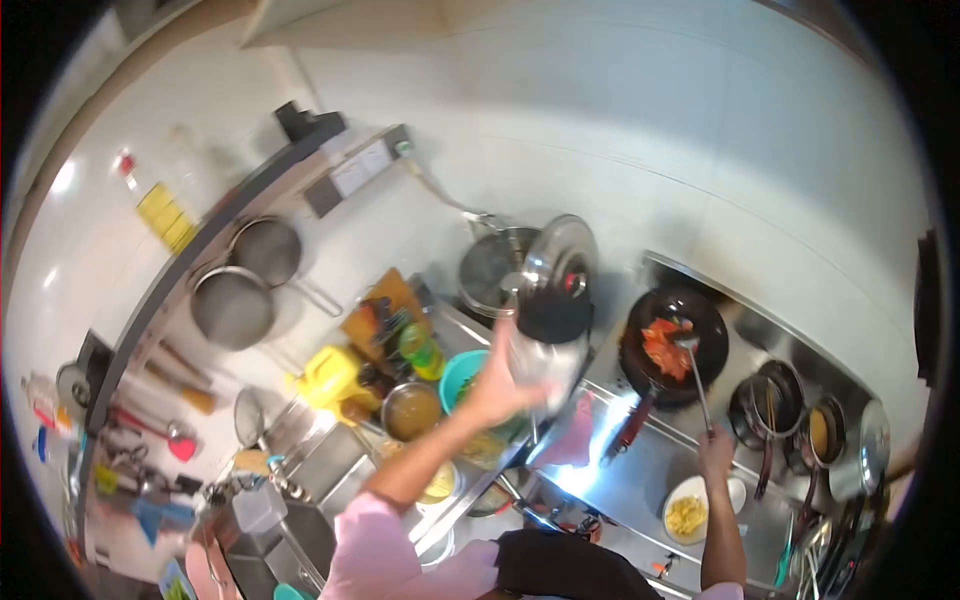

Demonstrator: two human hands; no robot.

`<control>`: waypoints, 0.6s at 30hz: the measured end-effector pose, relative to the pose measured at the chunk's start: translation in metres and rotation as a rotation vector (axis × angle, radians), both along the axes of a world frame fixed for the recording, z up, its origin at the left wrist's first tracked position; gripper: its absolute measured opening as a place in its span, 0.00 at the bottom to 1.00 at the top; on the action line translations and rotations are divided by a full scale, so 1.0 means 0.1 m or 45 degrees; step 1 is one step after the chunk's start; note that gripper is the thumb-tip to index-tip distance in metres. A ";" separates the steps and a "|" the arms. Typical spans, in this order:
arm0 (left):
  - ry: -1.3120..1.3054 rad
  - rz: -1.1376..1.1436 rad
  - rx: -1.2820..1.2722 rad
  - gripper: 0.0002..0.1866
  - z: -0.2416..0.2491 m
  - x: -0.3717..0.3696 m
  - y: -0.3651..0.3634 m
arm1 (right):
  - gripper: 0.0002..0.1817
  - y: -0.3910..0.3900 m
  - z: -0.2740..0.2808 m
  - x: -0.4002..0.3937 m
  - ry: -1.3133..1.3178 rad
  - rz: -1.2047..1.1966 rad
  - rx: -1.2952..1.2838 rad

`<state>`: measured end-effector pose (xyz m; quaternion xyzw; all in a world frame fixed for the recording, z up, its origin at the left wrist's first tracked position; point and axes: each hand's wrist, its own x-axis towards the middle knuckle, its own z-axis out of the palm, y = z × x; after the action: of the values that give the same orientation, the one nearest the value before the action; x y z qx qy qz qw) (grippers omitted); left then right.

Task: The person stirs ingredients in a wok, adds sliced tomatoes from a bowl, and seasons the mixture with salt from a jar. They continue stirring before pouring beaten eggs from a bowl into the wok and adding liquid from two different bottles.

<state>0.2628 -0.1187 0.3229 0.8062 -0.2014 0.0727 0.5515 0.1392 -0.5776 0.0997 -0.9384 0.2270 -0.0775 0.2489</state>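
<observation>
Wok (708,312) with red food (662,350), right of centre and beyond the metal surface (640,478); wok handle (632,425) angled back toward the body, free of either hand. Right hand (715,452): fingers closed around the shaft of a long-handled utensil (702,392), with head down among the red pieces; spatula or ladle, cannot tell. Left hand (497,392): raised at the near left side of a clear container (550,365) with a dark lid (555,318); fingers spread and blurred; full grip or mere touch, cannot tell. Beyond the container, a pot (478,275) and a tilted glass lid (560,250). On the surface, a plate (690,487) of yellow food (686,517), partly behind the right forearm, and a pink cloth (568,440) near the opposite end.

Points of good handling: keep the utensil low along the curve of the wok and turn the pieces inward, away from the rim. Use light strokes, given the unheld handle and a likely tendency to swivel. Wrap thumb and fingers well around the container, below the dark lid, before bearing any weight; hold upright and clear of the glass lid. Carry the right forearm high above the plate.
</observation>
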 end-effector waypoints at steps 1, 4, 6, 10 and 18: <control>-0.158 0.209 0.069 0.70 0.57 0.15 0.17 | 0.28 -0.07 0.07 -0.01 -0.137 0.053 -0.314; -0.438 0.582 -0.110 0.67 1.87 0.73 0.72 | 0.33 -0.22 0.03 0.08 0.162 0.044 -0.365; -0.816 0.921 0.005 0.64 2.59 1.19 1.16 | 0.32 -0.30 -0.32 0.06 0.213 0.082 -0.224; -1.160 1.277 0.246 0.67 3.42 2.11 2.38 | 0.18 -0.35 -0.72 0.02 0.144 0.131 -0.107; -1.100 1.604 0.418 0.71 3.34 2.61 3.50 | 0.15 0.01 1.47 -0.52 0.399 0.324 -0.228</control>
<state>0.5241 0.2313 0.6568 0.7400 0.0893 0.6489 0.1528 0.0870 -0.5764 0.2472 -0.9784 0.1349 0.0814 0.1338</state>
